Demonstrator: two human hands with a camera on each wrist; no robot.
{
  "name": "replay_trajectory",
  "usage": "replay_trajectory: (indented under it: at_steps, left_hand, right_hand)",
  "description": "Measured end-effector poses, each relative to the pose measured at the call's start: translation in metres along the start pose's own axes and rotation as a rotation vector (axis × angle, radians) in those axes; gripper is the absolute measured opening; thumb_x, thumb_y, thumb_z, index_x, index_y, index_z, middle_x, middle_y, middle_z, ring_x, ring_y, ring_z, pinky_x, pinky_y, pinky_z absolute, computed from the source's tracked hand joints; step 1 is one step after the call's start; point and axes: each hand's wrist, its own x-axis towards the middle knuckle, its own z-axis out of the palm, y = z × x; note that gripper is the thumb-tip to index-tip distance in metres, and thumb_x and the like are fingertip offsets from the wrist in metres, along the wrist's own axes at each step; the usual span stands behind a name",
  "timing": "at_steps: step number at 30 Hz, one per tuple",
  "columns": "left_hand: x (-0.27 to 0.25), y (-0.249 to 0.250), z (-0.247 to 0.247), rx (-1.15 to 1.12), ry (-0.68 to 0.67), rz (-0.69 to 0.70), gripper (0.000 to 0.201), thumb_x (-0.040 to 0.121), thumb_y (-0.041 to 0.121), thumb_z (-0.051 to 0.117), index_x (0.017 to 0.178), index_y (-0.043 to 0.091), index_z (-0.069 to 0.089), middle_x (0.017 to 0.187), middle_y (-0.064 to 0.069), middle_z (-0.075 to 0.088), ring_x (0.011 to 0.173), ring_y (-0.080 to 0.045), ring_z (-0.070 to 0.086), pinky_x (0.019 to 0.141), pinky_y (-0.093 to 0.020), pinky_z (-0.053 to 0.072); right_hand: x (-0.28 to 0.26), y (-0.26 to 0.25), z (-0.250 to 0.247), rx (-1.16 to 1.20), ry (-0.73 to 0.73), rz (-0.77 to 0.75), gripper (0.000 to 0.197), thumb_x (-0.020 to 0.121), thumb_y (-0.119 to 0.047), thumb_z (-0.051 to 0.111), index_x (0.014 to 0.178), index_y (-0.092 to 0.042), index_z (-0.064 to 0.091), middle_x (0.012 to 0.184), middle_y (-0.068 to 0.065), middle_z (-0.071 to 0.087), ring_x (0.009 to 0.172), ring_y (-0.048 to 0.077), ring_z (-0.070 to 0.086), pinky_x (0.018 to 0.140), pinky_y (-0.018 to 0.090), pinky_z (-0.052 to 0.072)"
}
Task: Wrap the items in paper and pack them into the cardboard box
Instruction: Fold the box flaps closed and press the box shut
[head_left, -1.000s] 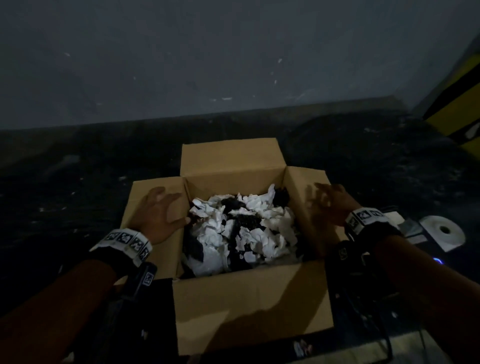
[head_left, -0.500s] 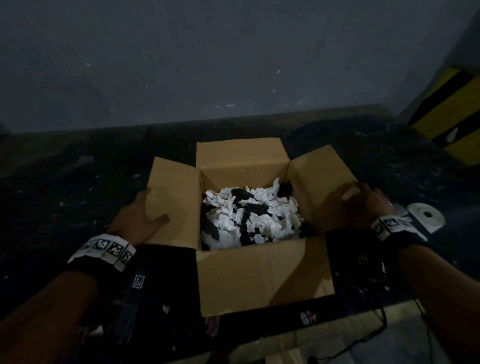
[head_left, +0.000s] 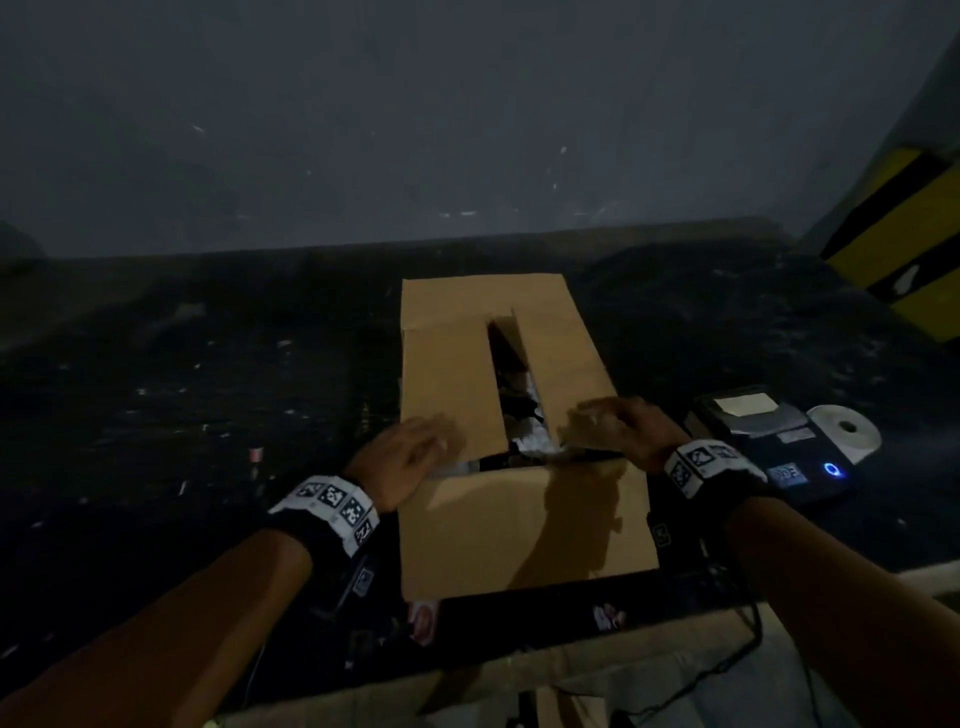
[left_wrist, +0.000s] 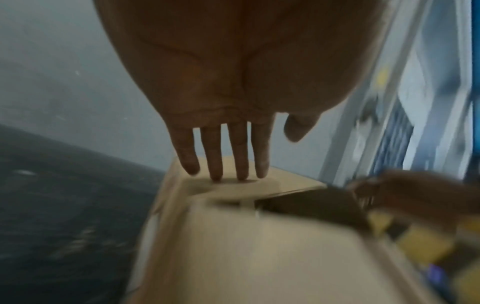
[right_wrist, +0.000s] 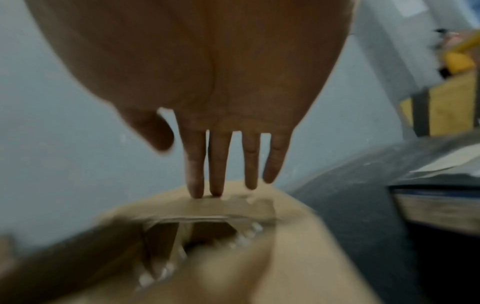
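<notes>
While both palms face down, left hand (head_left: 410, 457) flat on cardboard box (head_left: 519, 525) flap, right hand (head_left: 618, 426) likewise (fingers straight).

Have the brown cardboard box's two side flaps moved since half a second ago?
Yes. The left flap and right flap have swung inward over the box's fixed walls, leaving a narrow gap showing white paper.

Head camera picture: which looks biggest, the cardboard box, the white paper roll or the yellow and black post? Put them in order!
1. cardboard box, clearly largest.
2. yellow and black post, though the picture edge cuts it off, so its full size is unsure.
3. white paper roll, smallest.
</notes>
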Motion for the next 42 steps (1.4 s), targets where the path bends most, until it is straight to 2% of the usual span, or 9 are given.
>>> replay_trajectory:
  at_steps: [3, 9, 16, 21, 24, 27, 31, 37, 42]
  left_hand:
    - [-0.009, -0.041, 0.011, 0.226, -0.034, 0.101, 0.055, 0.092, 0.03, 0.03, 0.143, 0.044, 0.046, 0.154, 0.016, 0.04, 0.142, -0.017, 0.036, 0.113, -0.049, 0.035]
    - [-0.021, -0.066, -0.003, 0.478, -0.117, 0.093, 0.11, 0.072, -0.014, 0.051, 0.148, 0.06, 0.02, 0.16, 0.036, 0.005, 0.153, -0.013, 0.01, 0.114, -0.058, 0.031]
    - [-0.026, -0.071, -0.004, 0.477, -0.147, 0.133, 0.072, 0.096, 0.053, 0.053, 0.153, 0.055, 0.009, 0.162, 0.032, -0.005, 0.152, -0.013, 0.013, 0.117, -0.052, 0.028]
    - [-0.021, -0.076, -0.014, 0.461, -0.174, 0.184, 0.055, 0.099, 0.058, 0.03, 0.152, 0.056, 0.017, 0.164, 0.025, 0.01, 0.148, -0.012, 0.024, 0.117, -0.043, 0.029]
    - [-0.018, -0.063, -0.013, 0.257, -0.047, -0.022, 0.039, 0.09, 0.08, 0.023, 0.123, 0.074, 0.042, 0.144, 0.007, 0.052, 0.131, -0.014, 0.048, 0.114, -0.039, 0.035]
    - [-0.005, -0.047, -0.005, -0.098, 0.186, -0.199, 0.04, 0.092, 0.069, 0.044, 0.127, 0.049, 0.048, 0.123, 0.007, 0.064, 0.117, -0.018, 0.06, 0.104, -0.04, 0.046]
    - [0.019, -0.039, 0.013, -0.079, 0.455, -0.183, 0.083, 0.089, 0.039, 0.071, 0.153, 0.035, 0.019, 0.142, -0.003, 0.049, 0.127, -0.021, 0.05, 0.106, -0.043, 0.044]
    - [0.053, -0.021, 0.048, 0.43, 0.238, -0.05, 0.065, 0.097, 0.065, 0.032, 0.156, 0.046, 0.014, 0.168, 0.008, 0.004, 0.155, -0.023, -0.005, 0.122, -0.057, 0.01]
    - [0.054, -0.017, 0.059, 0.546, 0.214, -0.124, 0.058, 0.101, 0.066, 0.014, 0.155, 0.051, -0.004, 0.166, 0.016, -0.013, 0.153, -0.015, -0.019, 0.123, -0.052, -0.005]
  right_hand:
    - [0.004, 0.036, 0.006, -0.274, -0.188, -0.05, 0.05, 0.084, -0.054, 0.042, 0.129, -0.068, 0.024, 0.157, -0.013, 0.024, 0.145, 0.026, 0.022, 0.114, 0.052, 0.027]
    - [-0.006, 0.065, -0.003, -0.503, -0.241, -0.112, 0.091, 0.094, -0.029, 0.053, 0.132, -0.072, -0.016, 0.157, -0.024, -0.018, 0.148, 0.03, -0.009, 0.111, 0.068, 0.022]
    - [0.004, 0.089, -0.008, -0.498, -0.258, -0.209, 0.096, 0.087, -0.041, 0.062, 0.138, -0.066, -0.016, 0.152, -0.023, -0.031, 0.148, 0.035, 0.005, 0.107, 0.062, 0.034]
    - [0.011, 0.111, -0.016, -0.298, -0.351, -0.205, 0.09, 0.085, -0.043, 0.067, 0.145, -0.059, 0.002, 0.161, -0.013, -0.013, 0.146, 0.017, 0.007, 0.118, 0.05, 0.021]
    - [0.015, 0.101, -0.016, -0.025, -0.277, -0.003, 0.06, 0.084, -0.069, 0.053, 0.138, -0.054, 0.031, 0.152, -0.021, 0.024, 0.142, 0.01, 0.023, 0.12, 0.044, 0.016]
    - [0.029, 0.087, -0.013, 0.141, -0.175, 0.119, 0.064, 0.085, -0.074, 0.043, 0.138, -0.037, 0.048, 0.147, -0.009, 0.042, 0.135, 0.021, 0.041, 0.112, 0.039, 0.028]
    - [0.036, 0.074, -0.005, 0.185, 0.039, 0.09, 0.051, 0.086, -0.053, 0.062, 0.126, -0.024, 0.051, 0.126, 0.002, 0.06, 0.114, 0.027, 0.058, 0.088, 0.032, 0.043]
    - [0.064, 0.075, -0.011, 0.215, -0.011, 0.107, 0.116, 0.062, -0.06, 0.081, 0.151, -0.036, 0.01, 0.141, 0.004, 0.048, 0.123, 0.03, 0.053, 0.101, 0.044, 0.046]
    - [0.12, 0.071, -0.034, 0.194, -0.165, 0.054, 0.118, 0.061, -0.054, 0.084, 0.151, -0.04, 0.009, 0.148, 0.005, 0.04, 0.126, 0.029, 0.05, 0.104, 0.047, 0.045]
